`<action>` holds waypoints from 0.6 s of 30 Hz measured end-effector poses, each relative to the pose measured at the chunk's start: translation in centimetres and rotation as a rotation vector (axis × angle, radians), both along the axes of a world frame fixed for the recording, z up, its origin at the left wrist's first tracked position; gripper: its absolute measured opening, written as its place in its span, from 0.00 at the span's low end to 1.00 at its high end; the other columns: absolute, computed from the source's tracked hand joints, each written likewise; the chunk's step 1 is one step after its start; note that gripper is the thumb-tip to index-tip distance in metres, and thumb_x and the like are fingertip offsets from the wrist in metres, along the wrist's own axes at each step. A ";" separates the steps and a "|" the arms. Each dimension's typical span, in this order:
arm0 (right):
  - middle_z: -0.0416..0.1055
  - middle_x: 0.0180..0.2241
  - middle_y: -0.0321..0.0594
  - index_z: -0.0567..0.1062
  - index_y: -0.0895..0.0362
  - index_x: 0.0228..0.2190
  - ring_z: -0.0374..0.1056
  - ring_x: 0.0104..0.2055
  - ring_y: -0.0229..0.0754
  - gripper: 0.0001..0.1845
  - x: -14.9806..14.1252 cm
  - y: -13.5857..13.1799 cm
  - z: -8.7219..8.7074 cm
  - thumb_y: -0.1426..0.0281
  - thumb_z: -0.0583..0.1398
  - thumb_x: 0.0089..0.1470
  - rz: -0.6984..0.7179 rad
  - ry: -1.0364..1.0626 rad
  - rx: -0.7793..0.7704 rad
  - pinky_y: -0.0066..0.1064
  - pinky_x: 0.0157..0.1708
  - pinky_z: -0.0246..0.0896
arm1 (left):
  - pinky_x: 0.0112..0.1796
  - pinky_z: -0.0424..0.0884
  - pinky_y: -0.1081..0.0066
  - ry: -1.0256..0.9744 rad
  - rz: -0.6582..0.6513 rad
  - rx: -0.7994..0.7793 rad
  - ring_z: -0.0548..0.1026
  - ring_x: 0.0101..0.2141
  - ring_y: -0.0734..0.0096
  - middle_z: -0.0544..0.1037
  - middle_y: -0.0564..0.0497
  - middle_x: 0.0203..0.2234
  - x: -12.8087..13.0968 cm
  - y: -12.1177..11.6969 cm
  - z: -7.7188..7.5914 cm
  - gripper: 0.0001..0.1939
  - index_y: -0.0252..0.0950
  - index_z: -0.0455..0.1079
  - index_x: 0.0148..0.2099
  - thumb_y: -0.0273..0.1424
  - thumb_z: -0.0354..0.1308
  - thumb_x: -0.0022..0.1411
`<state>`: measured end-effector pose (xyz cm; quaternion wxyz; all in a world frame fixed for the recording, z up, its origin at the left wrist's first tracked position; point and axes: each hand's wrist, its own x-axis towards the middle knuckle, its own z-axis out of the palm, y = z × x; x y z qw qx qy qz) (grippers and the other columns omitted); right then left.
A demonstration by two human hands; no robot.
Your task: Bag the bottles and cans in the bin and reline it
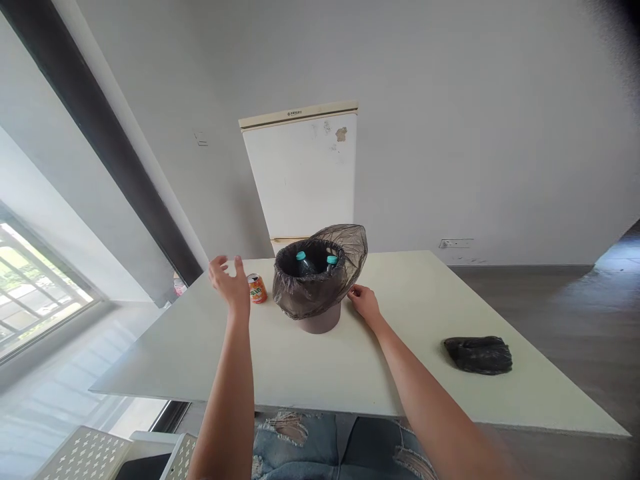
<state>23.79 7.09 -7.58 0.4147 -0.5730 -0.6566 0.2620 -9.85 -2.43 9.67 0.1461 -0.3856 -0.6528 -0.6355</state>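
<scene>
The pale table (400, 373) stretches wide to either side of the bin (320, 325), its near edge well apart from it. Left of the bin, the left hand (231, 281) is raised, fingers spread, near an orange can (258, 291); at the bin's right, the right hand (366, 305) curls low by the dark liner (307, 297), though I can't tell whether it's pinching any. Two teal-capped bottles (302, 257) show inside the bin.

Thin, wrinkled, glossy plastic bag (311, 299) over a smooth, matt bin (320, 323); shiny metal can (258, 291) beside the bin; smooth bench (400, 300) beneath it.
</scene>
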 end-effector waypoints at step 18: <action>0.74 0.25 0.39 0.77 0.54 0.26 0.63 0.28 0.42 0.13 0.0 0.2 -0.2 0.61 0.56 0.49 -0.006 -0.024 0.007 0.31 0.28 0.48 | 0.59 0.66 0.57 -0.120 -0.128 -0.517 0.72 0.60 0.50 0.75 0.38 0.56 -3.4 2.4 -8.2 0.28 0.38 0.64 0.59 0.37 0.67 0.59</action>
